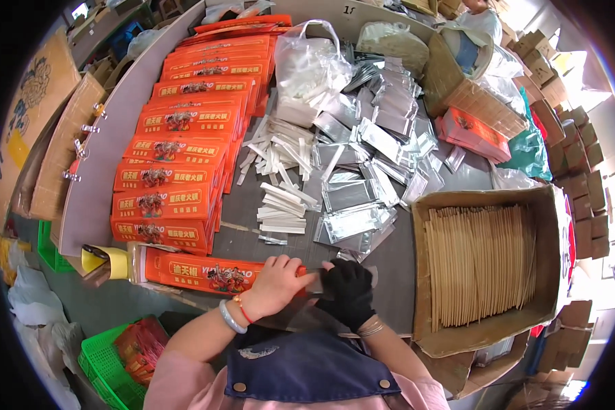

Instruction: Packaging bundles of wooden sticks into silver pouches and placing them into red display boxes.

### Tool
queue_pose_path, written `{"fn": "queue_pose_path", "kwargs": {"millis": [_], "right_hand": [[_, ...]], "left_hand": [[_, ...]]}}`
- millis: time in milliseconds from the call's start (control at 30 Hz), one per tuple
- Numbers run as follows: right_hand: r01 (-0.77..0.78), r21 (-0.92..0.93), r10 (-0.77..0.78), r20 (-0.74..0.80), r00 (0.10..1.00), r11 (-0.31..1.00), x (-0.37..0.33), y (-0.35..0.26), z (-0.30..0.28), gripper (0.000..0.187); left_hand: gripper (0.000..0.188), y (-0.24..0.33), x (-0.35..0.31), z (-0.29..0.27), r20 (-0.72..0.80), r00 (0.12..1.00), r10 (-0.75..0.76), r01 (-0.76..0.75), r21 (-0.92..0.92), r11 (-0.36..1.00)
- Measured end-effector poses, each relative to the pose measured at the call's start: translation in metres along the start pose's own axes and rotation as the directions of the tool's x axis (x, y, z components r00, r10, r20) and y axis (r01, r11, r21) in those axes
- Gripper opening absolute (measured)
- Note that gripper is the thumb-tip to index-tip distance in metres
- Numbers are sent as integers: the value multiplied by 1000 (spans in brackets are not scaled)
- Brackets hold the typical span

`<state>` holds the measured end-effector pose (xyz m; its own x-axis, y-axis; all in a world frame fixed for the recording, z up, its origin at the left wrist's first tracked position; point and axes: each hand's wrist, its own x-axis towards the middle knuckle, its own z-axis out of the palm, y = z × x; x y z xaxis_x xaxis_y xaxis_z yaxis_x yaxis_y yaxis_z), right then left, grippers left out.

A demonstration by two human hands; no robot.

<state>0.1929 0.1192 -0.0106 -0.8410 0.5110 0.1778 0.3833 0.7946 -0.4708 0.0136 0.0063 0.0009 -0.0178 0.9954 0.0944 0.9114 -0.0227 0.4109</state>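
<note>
An orange printed paper sleeve (195,273) lies lengthwise at the table's near edge, on top of others. My left hand (278,283), bare, with a bangle and a red cord at the wrist, closes on its right end. Facing it is my right hand (348,292) in a black glove with bare fingertips, its fingers bent together. A small greyish, shiny piece between the hands is blurred; its kind is unclear. Beyond my hands lie flat silver packets (352,198) in a loose heap and narrow white paper strips (282,208).
Overlapping orange sleeves (167,175) fill the table's left side. A cardboard box (424,328) at right holds upright thin wooden sticks (482,266). A clear plastic bag (311,68) stands at the back. A green basket (106,362) sits below left. Another person (482,24) is far right.
</note>
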Motion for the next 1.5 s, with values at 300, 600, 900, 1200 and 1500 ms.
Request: {"fn": "queue_pose_path", "kwargs": {"millis": [300, 600, 900, 1200, 1500], "right_hand": [[-237, 5, 237, -75, 969, 971, -16, 39, -44, 61], [-80, -163, 82, 5, 997, 983, -15, 18, -45, 65], [56, 29, -61, 225, 972, 998, 4, -11, 14, 65], [-290, -142, 253, -231, 939, 947, -45, 72, -38, 47], [-849, -340, 829, -256, 497, 404, -109, 129, -78, 21]], "left_hand": [[24, -91, 25, -120, -332, 943, 27, 99, 355, 930], [105, -28, -52, 39, -233, 791, -566, 553, -125, 824], [107, -28, -47, 28, -123, 802, -585, 546, -247, 800], [23, -77, 28, 14, -326, 910, -257, 253, -54, 966], [7, -56, 65, 18, -301, 937, -175, 151, -99, 983]]}}
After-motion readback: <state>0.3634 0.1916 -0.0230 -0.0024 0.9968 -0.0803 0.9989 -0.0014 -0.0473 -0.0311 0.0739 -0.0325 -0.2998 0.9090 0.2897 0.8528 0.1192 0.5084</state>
